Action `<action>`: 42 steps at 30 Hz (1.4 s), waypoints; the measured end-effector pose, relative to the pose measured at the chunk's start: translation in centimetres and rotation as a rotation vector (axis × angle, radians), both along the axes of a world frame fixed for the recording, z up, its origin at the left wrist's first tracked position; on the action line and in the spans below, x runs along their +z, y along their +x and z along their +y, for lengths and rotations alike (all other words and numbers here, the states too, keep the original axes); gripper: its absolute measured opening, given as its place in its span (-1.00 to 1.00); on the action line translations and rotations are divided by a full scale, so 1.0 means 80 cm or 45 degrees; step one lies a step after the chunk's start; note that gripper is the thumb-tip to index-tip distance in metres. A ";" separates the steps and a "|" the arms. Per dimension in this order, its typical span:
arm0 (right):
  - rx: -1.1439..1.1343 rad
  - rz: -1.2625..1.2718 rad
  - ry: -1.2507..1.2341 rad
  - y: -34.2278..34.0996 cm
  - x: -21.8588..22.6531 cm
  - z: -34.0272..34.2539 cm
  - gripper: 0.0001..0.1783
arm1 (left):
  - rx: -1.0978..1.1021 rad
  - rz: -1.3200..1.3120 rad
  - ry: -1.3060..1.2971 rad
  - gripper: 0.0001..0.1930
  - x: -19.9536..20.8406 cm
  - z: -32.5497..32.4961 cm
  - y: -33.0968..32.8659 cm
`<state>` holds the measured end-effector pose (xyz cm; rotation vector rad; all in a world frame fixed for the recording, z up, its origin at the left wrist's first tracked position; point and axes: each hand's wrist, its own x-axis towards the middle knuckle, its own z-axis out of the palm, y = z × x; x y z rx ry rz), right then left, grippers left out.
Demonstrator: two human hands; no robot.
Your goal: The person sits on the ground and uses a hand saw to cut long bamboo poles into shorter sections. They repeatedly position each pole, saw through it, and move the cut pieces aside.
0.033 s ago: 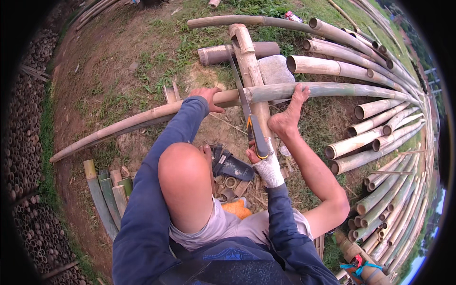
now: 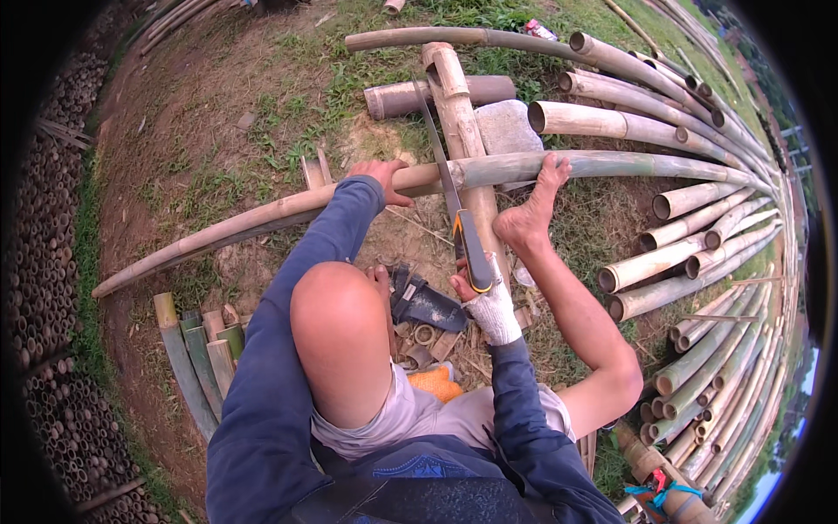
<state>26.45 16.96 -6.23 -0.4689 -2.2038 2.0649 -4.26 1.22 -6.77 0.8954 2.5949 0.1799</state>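
Nearest you, your right grip (image 2: 487,299), wrapped in white, is closed around the handle of the saw (image 2: 453,194); its thin blade looks bendy, so hold only the handle. Beyond, your left grip (image 2: 379,179) is curled over the bamboo pole (image 2: 506,169) left of the blade, your bare foot (image 2: 546,179) on it to the right. The pole lies across a bamboo post (image 2: 459,122); it should be stiff, smooth and apt to roll, best held close to that support.
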 end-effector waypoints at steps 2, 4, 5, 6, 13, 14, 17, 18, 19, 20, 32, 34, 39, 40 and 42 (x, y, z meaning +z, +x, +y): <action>0.017 -0.025 0.007 0.002 -0.002 -0.007 -0.45 | 0.002 0.012 -0.008 0.03 -0.001 0.000 0.000; -0.161 -0.044 -0.091 -0.002 -0.003 -0.013 -0.41 | 0.016 0.017 -0.030 0.03 -0.003 0.001 -0.002; -0.264 -0.011 -0.124 -0.005 -0.003 -0.015 -0.41 | 0.016 0.030 -0.029 0.04 -0.004 0.003 -0.004; -0.366 0.023 -0.153 -0.011 -0.004 -0.015 -0.41 | 0.021 0.042 -0.046 0.04 -0.003 0.007 -0.012; -0.169 -0.031 0.201 0.037 0.018 -0.010 -0.39 | 0.017 0.025 -0.081 0.05 -0.005 0.009 -0.014; -0.148 -0.030 0.253 0.060 0.025 -0.010 -0.44 | 0.017 0.041 -0.070 0.05 -0.006 0.008 -0.015; -0.072 0.077 0.503 0.122 0.046 -0.016 -0.52 | 0.014 0.036 -0.080 0.05 -0.010 0.009 -0.017; -0.086 0.178 0.487 0.130 0.046 -0.020 -0.50 | 0.011 0.027 -0.093 0.05 -0.011 0.008 -0.018; -0.097 0.164 0.364 0.135 0.047 -0.023 -0.48 | -0.003 0.002 -0.068 0.05 -0.012 0.008 -0.018; -0.158 0.057 0.343 0.135 0.044 -0.027 -0.46 | -0.004 -0.012 -0.051 0.05 -0.013 0.009 -0.018; -0.186 0.247 0.469 0.133 0.025 -0.026 -0.57 | 0.065 -0.009 0.114 0.03 -0.019 0.002 -0.014; -0.167 0.260 0.355 0.092 0.019 -0.021 -0.61 | 0.041 0.004 0.101 0.02 -0.016 0.002 -0.013; -0.143 0.096 0.150 -0.066 -0.016 0.011 -0.53 | 0.064 -0.008 0.047 0.00 -0.002 0.006 -0.010; -0.186 0.167 0.132 -0.067 -0.020 0.009 -0.52 | 0.060 0.007 0.033 0.00 0.000 0.006 -0.009; -0.094 0.245 0.292 -0.033 -0.023 0.000 -0.50 | 0.032 -0.034 -0.009 -0.01 0.002 0.007 -0.008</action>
